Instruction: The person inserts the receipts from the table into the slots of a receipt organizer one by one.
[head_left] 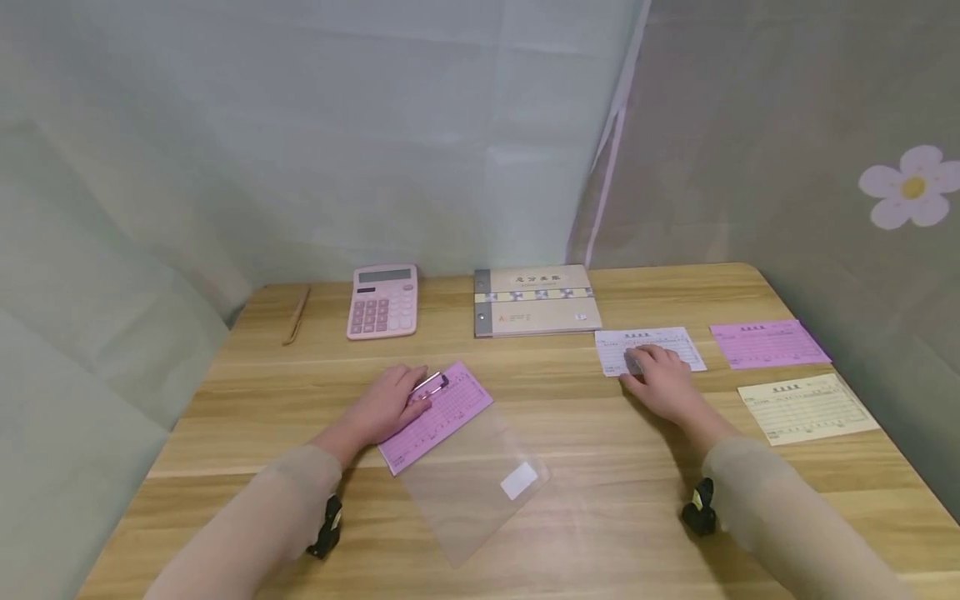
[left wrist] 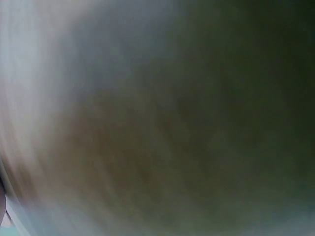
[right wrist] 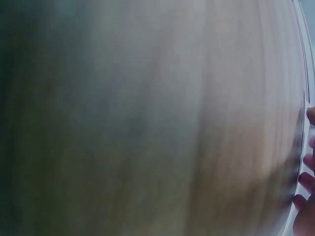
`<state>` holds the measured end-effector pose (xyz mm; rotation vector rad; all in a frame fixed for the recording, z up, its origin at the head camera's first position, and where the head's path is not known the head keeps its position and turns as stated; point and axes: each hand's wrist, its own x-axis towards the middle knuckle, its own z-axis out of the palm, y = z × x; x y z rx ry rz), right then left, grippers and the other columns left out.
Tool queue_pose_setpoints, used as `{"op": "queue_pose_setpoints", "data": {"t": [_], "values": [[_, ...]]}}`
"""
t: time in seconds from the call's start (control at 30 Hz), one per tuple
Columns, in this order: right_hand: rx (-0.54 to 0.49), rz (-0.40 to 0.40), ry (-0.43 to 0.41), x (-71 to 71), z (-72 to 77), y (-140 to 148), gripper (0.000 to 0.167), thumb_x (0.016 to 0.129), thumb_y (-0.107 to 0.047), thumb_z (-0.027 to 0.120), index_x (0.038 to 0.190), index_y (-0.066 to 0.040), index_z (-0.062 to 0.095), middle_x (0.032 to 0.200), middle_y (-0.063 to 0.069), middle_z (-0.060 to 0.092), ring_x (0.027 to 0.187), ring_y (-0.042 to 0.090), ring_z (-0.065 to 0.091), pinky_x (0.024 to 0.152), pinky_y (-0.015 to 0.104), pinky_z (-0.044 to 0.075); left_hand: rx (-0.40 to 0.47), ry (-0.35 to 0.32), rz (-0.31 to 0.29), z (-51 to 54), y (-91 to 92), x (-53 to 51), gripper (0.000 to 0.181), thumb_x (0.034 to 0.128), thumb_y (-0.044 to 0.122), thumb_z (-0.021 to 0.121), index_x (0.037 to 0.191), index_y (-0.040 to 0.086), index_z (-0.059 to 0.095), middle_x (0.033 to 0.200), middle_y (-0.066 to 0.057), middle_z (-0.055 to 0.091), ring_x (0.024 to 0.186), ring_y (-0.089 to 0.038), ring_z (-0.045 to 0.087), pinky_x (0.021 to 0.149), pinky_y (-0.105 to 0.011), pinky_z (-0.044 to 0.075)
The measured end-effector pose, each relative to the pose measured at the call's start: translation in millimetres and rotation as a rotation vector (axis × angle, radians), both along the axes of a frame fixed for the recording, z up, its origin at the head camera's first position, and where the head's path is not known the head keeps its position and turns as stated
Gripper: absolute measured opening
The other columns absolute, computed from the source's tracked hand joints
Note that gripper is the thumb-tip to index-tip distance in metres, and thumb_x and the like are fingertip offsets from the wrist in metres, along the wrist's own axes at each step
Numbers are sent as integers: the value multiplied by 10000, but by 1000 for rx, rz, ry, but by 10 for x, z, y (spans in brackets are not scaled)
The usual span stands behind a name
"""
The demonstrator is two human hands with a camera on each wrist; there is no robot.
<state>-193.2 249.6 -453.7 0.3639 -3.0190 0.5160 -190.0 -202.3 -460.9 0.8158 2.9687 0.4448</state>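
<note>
My left hand (head_left: pixel 390 404) grips a clear clipboard (head_left: pixel 480 492) at its metal clip (head_left: pixel 431 386), with the thumb lying over a pink printed slip (head_left: pixel 442 421). The slip lies across the clip end of the board; the palm hides part of both. Over on the right, my right hand (head_left: pixel 662 382) rests on a white printed slip (head_left: pixel 675 337), thumb and forefinger apart. A small grey patch shows between them, too unclear to name. In the right wrist view only some fingertips (right wrist: pixel 306 182) appear at the edge. The left wrist view is blurred.
Right of the white slip lie another pink slip (head_left: pixel 768 344) and a yellow slip (head_left: pixel 806 408). Along the back of the wooden table (head_left: pixel 600 517) are a pen (head_left: pixel 297 317), a pink calculator (head_left: pixel 382 302) and a ledger book (head_left: pixel 536 302). Curtains (head_left: pixel 375 125) hang behind.
</note>
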Motion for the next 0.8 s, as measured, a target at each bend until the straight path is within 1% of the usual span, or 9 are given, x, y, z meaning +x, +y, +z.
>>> {"op": "queue_pose_setpoints", "data": {"t": [0.2, 0.3, 0.43, 0.57, 0.67, 0.73, 0.8], "values": [[37, 46, -4, 47, 22, 3, 455, 909, -309, 566, 1250, -8, 547, 1274, 230, 480, 1175, 449, 398, 953, 611, 292, 37, -17, 27, -29, -5, -8, 590, 930, 388, 542, 1361, 0, 435, 1107, -120, 520, 1003, -234, 484, 894, -423, 426], [35, 55, -10, 68, 30, -17, 464, 918, -317, 554, 1272, -19, 533, 1275, 218, 498, 1180, 437, 407, 969, 595, 296, 38, -6, 28, -53, -10, -21, 588, 925, 392, 550, 1356, 7, 442, 1115, -114, 525, 1010, -227, 489, 897, -416, 428], [3, 76, -18, 78, 43, -40, 483, 924, -319, 549, 1304, -23, 506, 1284, 216, 507, 1194, 429, 410, 980, 595, 290, 57, -8, 31, -60, -20, -19, 587, 920, 389, 562, 1348, 2, 449, 1134, -122, 529, 1029, -236, 494, 909, -424, 424], [-24, 113, 32, 59, 68, -11, 483, 909, -279, 581, 1292, 6, 505, 1254, 245, 515, 1174, 441, 425, 961, 605, 301, 67, -26, 49, -52, -22, -2, 584, 919, 395, 563, 1341, 4, 458, 1130, -115, 528, 1017, -225, 491, 899, -421, 428], [-33, 95, 59, 26, 96, 57, 498, 897, -252, 599, 1282, 46, 496, 1242, 278, 499, 1159, 461, 422, 964, 599, 299, 73, -30, 56, -45, -18, 3, 569, 923, 389, 558, 1335, 7, 467, 1108, -109, 530, 995, -218, 490, 884, -412, 432], [-34, 57, 37, 9, 109, 114, 526, 896, -256, 601, 1295, 62, 472, 1261, 299, 467, 1169, 479, 396, 980, 600, 276, 76, -27, 56, -42, -13, 0, 557, 927, 387, 551, 1332, 12, 471, 1098, -104, 530, 985, -214, 490, 874, -407, 434], [-28, 29, -3, 4, 116, 165, 553, 897, -262, 600, 1306, 78, 450, 1281, 324, 436, 1176, 506, 368, 999, 605, 244, 77, -23, 55, -41, -10, -7, 550, 930, 389, 543, 1330, 17, 476, 1093, -102, 533, 982, -212, 493, 871, -403, 435]]}}
